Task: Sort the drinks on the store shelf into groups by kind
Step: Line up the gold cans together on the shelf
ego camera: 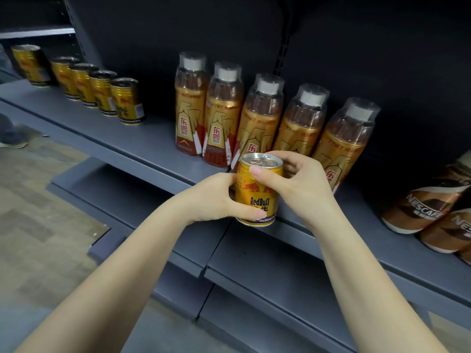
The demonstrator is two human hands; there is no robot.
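Both hands, left hand (216,197) and right hand (293,182), are clasping a gold Red Bull can (257,192) at frame centre, off the grey metal shelf (142,146). Matching gold cans (102,90) are lining up upper left, bottles (254,118) grouped centre; this stray is seemingly remaining.

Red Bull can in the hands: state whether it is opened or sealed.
Sealed: the Red Bull can has its pull tab lying flat on an unbroken lid.

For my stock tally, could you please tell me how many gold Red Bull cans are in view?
6: one can held in both hands, four in a row at the shelf's left, and one apart, farther left. More may be hidden out of frame.
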